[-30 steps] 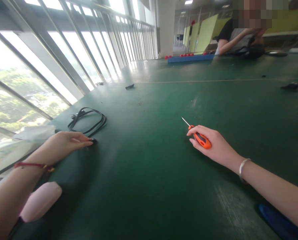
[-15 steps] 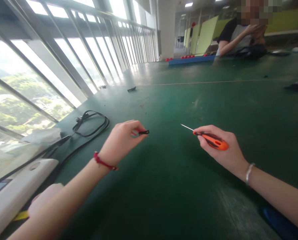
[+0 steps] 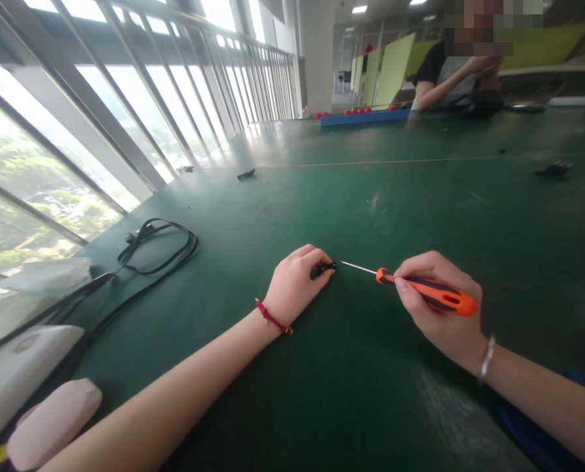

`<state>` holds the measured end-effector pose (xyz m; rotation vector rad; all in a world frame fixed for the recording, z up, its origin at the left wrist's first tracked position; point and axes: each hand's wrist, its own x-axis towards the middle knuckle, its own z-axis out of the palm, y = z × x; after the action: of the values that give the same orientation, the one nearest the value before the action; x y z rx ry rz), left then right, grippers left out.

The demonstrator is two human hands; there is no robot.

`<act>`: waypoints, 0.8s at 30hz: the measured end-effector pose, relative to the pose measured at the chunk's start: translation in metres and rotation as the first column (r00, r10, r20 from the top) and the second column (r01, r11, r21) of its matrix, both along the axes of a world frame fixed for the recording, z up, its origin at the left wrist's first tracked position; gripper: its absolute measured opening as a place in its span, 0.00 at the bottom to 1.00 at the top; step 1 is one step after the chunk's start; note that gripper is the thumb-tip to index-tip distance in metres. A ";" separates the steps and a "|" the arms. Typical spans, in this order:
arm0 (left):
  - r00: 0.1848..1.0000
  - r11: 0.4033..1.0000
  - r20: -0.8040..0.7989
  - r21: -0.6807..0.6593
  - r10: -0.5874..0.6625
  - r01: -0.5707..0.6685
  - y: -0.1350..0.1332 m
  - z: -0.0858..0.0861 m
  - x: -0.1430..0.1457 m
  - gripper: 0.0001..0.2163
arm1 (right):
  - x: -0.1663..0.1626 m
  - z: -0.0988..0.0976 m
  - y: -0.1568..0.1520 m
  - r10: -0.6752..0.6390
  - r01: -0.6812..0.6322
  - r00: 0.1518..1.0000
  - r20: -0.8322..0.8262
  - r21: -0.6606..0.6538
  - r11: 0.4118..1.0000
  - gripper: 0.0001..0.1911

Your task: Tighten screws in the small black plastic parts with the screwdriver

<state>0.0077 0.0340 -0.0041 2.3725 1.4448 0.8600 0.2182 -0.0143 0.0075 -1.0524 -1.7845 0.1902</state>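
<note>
The right hand [image 3: 447, 328] clasps an orange-and-black, slim-shafted screwdriver [image 3: 434, 294]; just beside its tip, the left hand [image 3: 296, 280] pinches a small black piece [image 3: 325, 267].

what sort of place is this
Probably a shared office or workroom: there are yellow-green partitions in the background, a large green table, and a metal railing beside it.

Black piece [image 3: 325, 267] partly hidden in left hand [image 3: 296, 278], too small to identify
</note>
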 end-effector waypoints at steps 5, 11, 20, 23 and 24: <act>1.000 1.000 -0.006 0.011 0.001 -0.001 -0.001 0.001 0.001 0.04 | 0.000 0.001 -0.004 0.014 -0.014 1.000 0.025 0.000 1.000 0.04; 0.999 0.999 -0.035 0.030 -0.017 0.018 -0.001 0.000 0.002 0.05 | -0.001 0.002 -0.002 0.017 -0.016 1.000 0.025 -0.019 1.000 0.04; 0.998 0.997 -0.023 0.036 -0.065 0.066 0.001 -0.003 0.000 0.05 | -0.004 0.000 -0.001 -0.005 0.013 0.994 -0.109 0.071 0.997 0.12; 0.997 0.997 -0.022 0.040 -0.070 0.071 0.001 -0.003 0.000 0.05 | -0.005 -0.001 -0.002 0.013 -0.002 0.987 -0.160 0.071 0.997 0.17; 0.997 0.997 -0.021 0.041 -0.070 0.071 0.001 -0.003 0.000 0.05 | -0.005 -0.001 -0.003 0.016 -0.010 0.992 -0.123 0.043 0.999 0.14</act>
<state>0.0080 0.0347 -0.0074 2.4528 1.3537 0.8592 0.2129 -0.0171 0.0063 -0.9781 -1.6778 0.2194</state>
